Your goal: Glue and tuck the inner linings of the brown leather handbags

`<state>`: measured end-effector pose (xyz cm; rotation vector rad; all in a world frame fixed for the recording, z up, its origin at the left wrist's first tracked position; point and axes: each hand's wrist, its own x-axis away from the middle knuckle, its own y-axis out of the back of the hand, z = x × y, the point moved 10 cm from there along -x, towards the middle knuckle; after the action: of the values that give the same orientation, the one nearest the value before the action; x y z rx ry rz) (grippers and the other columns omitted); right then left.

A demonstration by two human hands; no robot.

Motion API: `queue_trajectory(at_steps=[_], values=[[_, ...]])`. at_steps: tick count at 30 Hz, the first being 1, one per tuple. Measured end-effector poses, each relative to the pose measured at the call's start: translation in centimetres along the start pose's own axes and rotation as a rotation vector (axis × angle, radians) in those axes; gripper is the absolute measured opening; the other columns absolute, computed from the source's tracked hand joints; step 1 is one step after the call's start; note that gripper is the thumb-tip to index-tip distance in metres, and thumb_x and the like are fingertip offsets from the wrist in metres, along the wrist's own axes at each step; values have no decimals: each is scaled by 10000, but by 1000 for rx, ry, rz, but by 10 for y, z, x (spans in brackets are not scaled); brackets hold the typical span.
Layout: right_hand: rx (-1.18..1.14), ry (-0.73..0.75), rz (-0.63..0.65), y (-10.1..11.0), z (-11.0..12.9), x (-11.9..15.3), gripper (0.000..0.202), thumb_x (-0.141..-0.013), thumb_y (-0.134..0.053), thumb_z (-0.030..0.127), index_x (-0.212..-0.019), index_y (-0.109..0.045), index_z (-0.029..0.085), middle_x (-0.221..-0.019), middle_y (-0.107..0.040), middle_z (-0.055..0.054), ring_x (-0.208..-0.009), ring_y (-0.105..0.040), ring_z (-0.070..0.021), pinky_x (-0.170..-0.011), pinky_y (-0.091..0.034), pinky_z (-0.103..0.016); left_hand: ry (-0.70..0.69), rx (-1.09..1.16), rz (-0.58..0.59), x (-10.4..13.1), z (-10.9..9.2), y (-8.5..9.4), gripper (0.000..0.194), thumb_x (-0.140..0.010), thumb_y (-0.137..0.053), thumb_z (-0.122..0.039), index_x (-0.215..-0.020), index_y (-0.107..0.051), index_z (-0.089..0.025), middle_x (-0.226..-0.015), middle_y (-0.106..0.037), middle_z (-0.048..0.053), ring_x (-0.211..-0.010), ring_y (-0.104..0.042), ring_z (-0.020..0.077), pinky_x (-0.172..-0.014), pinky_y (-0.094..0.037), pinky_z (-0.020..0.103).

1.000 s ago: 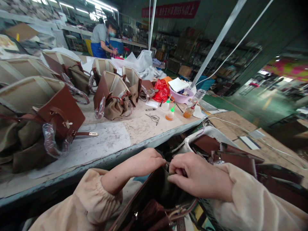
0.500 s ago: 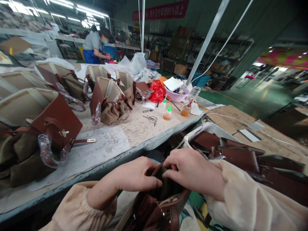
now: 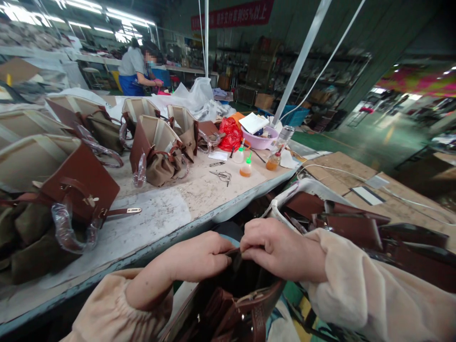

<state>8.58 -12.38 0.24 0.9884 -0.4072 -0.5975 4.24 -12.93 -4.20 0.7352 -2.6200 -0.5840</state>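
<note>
A dark brown handbag (image 3: 245, 304) sits low in front of me with its mouth facing up. My left hand (image 3: 199, 256) pinches the far rim of the bag between thumb and fingers. Right beside it, my right hand (image 3: 274, 247) grips the same rim, its fingers curled and thumb pressed in. The bag's inside is dark, and brown leather parts and small metal fittings show near its closer edge. Its lower part runs out of view.
Several brown-and-olive handbags (image 3: 78, 185) stand on the worktable (image 3: 210, 199). Scissors (image 3: 223, 176), a glue bottle (image 3: 245, 167), a red plastic bag (image 3: 231, 135) and a purple basin (image 3: 260, 138) lie further along. A white bin (image 3: 276, 209) of brown leather pieces is at right. A co-worker (image 3: 133, 69) stands behind.
My right hand's thumb and fingers have closed together on the rim, and both hands have drawn slightly closer. The view has shifted a little.
</note>
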Motion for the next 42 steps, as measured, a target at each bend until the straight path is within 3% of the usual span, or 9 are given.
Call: queue_trajectory(at_steps=[6,11,18,27,34,42], values=[[84,-100,-87,7,-10,6,107,-762,-564,146,-699,-648,166,-685,-567,2,-691,-511,-110,-636,-347,-224,-48,15,43,0,-8,1,163,-785,-424,-116,-815,-576,-166,-695,-537,-38,-633,-487,91,-612,-363,185],[135,-198,-109,8,-19,8,118,-708,-550,167,-646,-649,187,-621,-571,19,-602,-486,-96,-584,-314,-228,15,-28,90,-2,3,-2,235,-832,-406,-195,-884,-630,-143,-760,-594,-1,-697,-527,131,-638,-382,217],[121,-207,-109,8,-17,6,132,-696,-539,171,-640,-657,189,-616,-591,16,-598,-497,-93,-573,-308,-222,25,-11,61,1,6,0,302,-854,-391,-240,-1005,-641,-160,-859,-640,12,-756,-545,151,-687,-396,233],[105,-274,-100,9,-25,4,148,-688,-526,177,-638,-665,191,-621,-622,9,-590,-505,-98,-583,-322,-225,63,-78,134,-1,7,1,273,-855,-413,-270,-972,-639,-172,-828,-627,-4,-737,-551,140,-655,-388,235],[61,-272,-116,8,-34,6,142,-685,-527,183,-648,-664,183,-613,-611,6,-594,-511,-100,-575,-328,-219,162,-270,5,-24,9,18,303,-691,-621,-473,-772,-608,-181,-692,-612,-18,-619,-523,140,-514,-341,230],[-10,-349,-147,7,-50,23,148,-690,-540,177,-663,-685,190,-597,-603,17,-564,-504,-91,-546,-325,-210,177,-384,15,-45,4,10,165,-689,-562,-324,-713,-652,-188,-651,-627,3,-588,-516,144,-500,-324,241]])
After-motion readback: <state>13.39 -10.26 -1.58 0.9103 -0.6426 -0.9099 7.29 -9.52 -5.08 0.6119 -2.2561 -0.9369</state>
